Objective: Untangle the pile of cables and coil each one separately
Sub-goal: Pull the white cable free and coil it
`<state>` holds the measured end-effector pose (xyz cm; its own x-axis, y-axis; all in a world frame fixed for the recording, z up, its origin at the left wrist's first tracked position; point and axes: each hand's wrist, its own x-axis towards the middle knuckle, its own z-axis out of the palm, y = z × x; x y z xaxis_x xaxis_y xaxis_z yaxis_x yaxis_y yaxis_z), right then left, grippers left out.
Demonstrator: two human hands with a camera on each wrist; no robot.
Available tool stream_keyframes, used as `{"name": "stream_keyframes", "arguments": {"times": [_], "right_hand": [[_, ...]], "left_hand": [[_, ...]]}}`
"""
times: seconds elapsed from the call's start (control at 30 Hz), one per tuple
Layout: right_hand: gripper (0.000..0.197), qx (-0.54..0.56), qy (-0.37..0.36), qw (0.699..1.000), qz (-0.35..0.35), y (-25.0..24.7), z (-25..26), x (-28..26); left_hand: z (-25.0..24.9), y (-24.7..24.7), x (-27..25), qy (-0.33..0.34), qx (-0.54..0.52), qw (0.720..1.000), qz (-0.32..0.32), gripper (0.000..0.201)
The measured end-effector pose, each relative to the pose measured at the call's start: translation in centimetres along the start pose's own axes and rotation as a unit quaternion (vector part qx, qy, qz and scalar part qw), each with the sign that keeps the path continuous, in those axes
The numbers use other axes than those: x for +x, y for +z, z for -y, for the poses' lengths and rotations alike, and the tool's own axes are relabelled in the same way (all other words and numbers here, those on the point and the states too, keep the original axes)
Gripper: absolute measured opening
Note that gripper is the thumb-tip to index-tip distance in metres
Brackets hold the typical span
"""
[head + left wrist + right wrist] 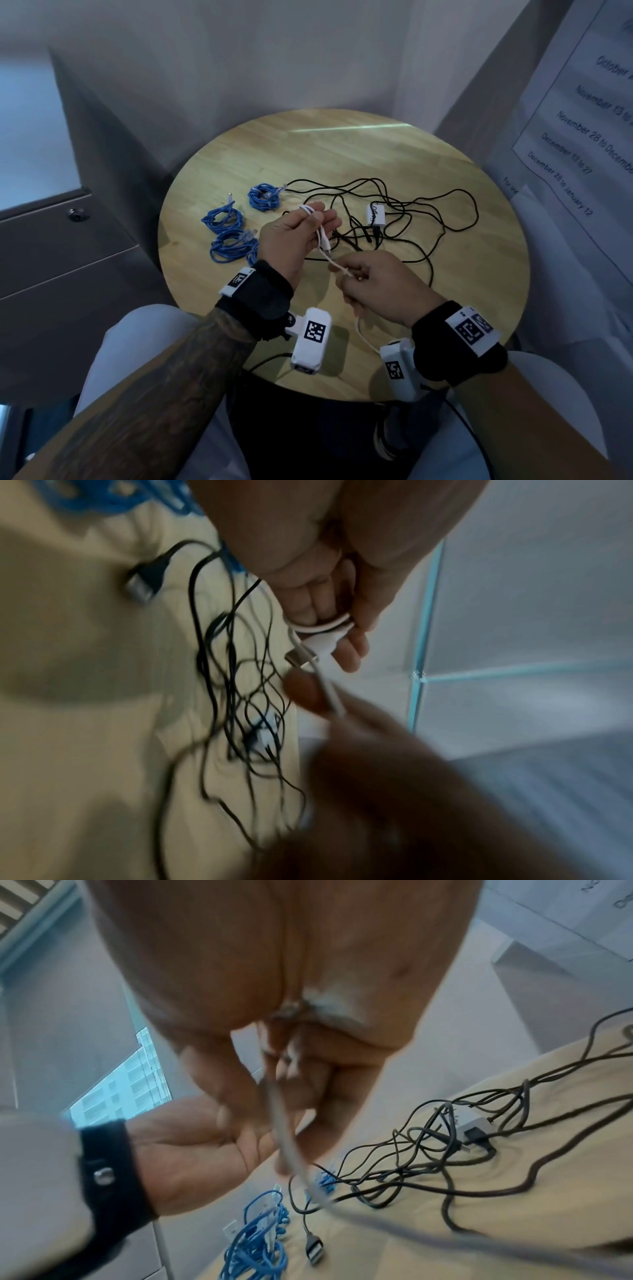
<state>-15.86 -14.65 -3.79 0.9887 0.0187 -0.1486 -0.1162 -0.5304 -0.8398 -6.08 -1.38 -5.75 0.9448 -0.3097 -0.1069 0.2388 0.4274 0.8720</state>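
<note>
Above near edge of round wooden table (462, 308), my right hand (373, 284) pinches white cable (323, 248), fingers curled tight round it; slack trails toward me. Just beyond, my left hand (294, 236) holds same cable looped over its part-curled fingers (352, 647), plug dangling. Farther out, black cables (394, 219) sprawl tangled round small white adapter (375, 214). Far left, three blue cable coils (233, 236) lie separate.

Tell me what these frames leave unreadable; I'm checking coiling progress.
- White cable turns round the left hand: head view too small, left wrist view blurred.
- Right hand pinch on it: hidden by its own fingers; smeared in right wrist view.
- Black cables: count unclear, strands overlap.
</note>
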Motion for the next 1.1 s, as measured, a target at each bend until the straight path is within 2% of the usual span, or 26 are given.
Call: {"name": "stream_keyframes", "arguments": {"times": [0.07,0.13,0.17,0.2,0.3,0.43,0.5,0.6,0.67,0.73,0.8,0.9,1.03,1.1], "right_hand": [[0.033,0.003,-0.051,0.996,-0.072,0.1,0.1,-0.2],[0.031,0.033,-0.097,0.985,-0.139,-0.4,0.3,-0.1],[0.03,0.049,-0.11,0.978,-0.173,-0.9,0.3,0.1],[0.028,0.053,-0.116,0.97,-0.209,-1.5,0.0,0.3],[0.016,0.024,-0.107,0.954,-0.28,-3.0,-1.9,1.1],[0.006,-0.005,-0.08,0.949,-0.306,-3.5,-3.8,1.9],[0.009,-0.024,-0.068,0.954,-0.291,-3.1,-3.9,2.3],[0.019,-0.011,-0.065,0.973,-0.223,-1.4,-3.4,2.4],[0.019,-0.02,-0.052,0.986,-0.155,0.0,-3.1,2.1],[0.022,-0.063,-0.053,0.993,-0.084,1.2,-2.6,1.5],[0.026,-0.076,-0.072,0.993,-0.049,1.9,-2.1,1.0],[0.025,-0.008,-0.073,0.995,-0.07,1.9,-1.1,0.6],[0.017,0.188,-0.024,0.972,-0.141,0.4,-0.2,0.7],[0.019,0.22,-0.024,0.962,-0.16,-0.3,-0.1,0.7]], "left_hand": [[0.1,-0.5,0.3,0.049,0.121,0.991,0.007,0.016],[0.3,-1.1,0.6,0.095,0.303,0.947,0.057,0.017],[0.4,-1.2,0.6,0.087,0.359,0.923,0.105,0.02],[0.5,-1.2,0.3,0.05,0.381,0.91,0.153,0.025],[0.5,-0.4,-0.5,-0.096,0.332,0.905,0.249,0.037],[-0.6,0.6,-1.1,-0.188,0.203,0.919,0.28,0.031],[-1.7,0.7,-1.4,-0.227,0.107,0.922,0.293,0.029],[-2.8,0.5,-1.2,-0.232,-0.069,0.934,0.264,0.028],[-3.0,-0.1,-0.4,-0.203,-0.164,0.945,0.197,0.028],[-2.8,-1.0,0.9,-0.155,-0.194,0.962,0.118,0.026],[-2.4,-2.0,2.0,-0.107,-0.155,0.98,0.06,0.023],[-2.1,-2.6,2.7,-0.049,-0.079,0.995,0.03,0.021],[-1.6,-2.2,2.2,-0.032,0.041,0.995,0.084,0.021],[-1.2,-1.8,1.6,-0.021,0.145,0.982,0.12,0.022]]}}
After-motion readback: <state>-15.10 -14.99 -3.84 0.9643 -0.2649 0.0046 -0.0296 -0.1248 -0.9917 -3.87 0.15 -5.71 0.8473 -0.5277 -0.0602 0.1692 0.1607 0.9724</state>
